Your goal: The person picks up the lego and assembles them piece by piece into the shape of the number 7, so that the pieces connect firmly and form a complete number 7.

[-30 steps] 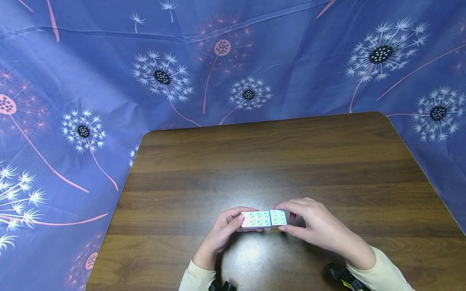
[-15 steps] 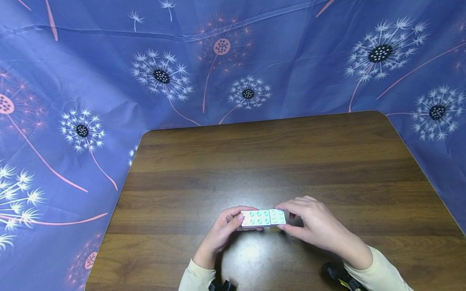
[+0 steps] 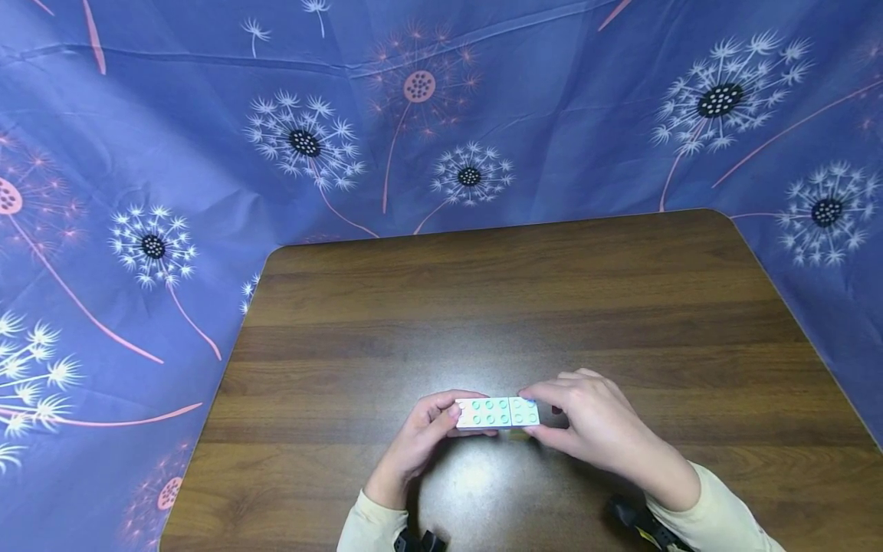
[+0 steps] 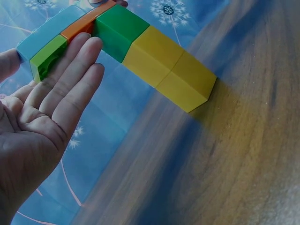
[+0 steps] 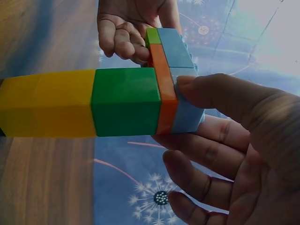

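Note:
A tower of toy building bricks stands upright on the table, its yellow bricks (image 5: 63, 104) lowest. A green brick (image 5: 125, 103) sits on these, then a thin orange brick (image 5: 165, 89). Along the top run two light-blue studded bricks, a long one (image 3: 488, 414) and a short one (image 3: 525, 412), end to end. Beneath the overhanging left end is a lime-green brick (image 4: 48, 56). My left hand (image 3: 417, 441) holds that end, thumb at the long brick, fingers stretched below. With thumb and fingers, my right hand (image 3: 603, 425) pinches the short light-blue brick.
The brown wooden table (image 3: 483, 307) extends around the tower. Behind it hangs a blue cloth (image 3: 552, 138) with dandelion prints. Dark wrist devices (image 3: 638, 521) show beside the cream sleeves (image 3: 717, 510) near the front.
The right hand and the short light-blue brick have shifted very slightly left. The dark seam between the two light-blue bricks looks thinner. The left hand keeps its hold.

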Action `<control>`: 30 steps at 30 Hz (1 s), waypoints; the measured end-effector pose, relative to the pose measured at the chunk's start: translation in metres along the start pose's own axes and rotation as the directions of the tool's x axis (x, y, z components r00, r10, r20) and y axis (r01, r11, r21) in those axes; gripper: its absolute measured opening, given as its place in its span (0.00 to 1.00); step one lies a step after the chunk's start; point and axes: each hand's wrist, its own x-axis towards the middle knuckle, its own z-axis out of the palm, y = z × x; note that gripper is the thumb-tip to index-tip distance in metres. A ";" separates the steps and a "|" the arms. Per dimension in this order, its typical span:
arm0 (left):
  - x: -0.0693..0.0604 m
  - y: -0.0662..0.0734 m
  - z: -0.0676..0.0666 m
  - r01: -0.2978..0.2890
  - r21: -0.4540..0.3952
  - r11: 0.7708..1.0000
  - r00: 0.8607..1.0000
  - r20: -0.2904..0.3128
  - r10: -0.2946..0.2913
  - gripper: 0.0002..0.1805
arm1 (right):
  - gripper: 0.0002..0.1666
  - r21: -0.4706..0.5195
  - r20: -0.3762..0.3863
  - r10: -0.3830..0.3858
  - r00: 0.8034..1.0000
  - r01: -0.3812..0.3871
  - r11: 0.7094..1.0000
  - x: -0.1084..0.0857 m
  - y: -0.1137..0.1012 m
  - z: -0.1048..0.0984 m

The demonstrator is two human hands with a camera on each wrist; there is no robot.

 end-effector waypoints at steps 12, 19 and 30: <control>0.000 0.000 -0.002 -0.007 -0.002 1.000 1.000 0.006 0.007 0.21 | 0.20 0.038 0.014 0.027 1.000 -0.028 0.999 0.000 0.001 0.002; -0.001 -0.001 -0.002 -0.005 -0.002 1.000 1.000 0.003 0.005 0.22 | 0.21 0.096 -0.009 0.052 0.999 -0.051 0.994 -0.005 0.002 0.007; -0.003 -0.005 -0.002 -0.043 -0.028 0.999 0.999 -0.011 0.042 0.25 | 0.24 0.160 -0.051 0.052 0.997 -0.043 0.986 -0.012 0.005 0.012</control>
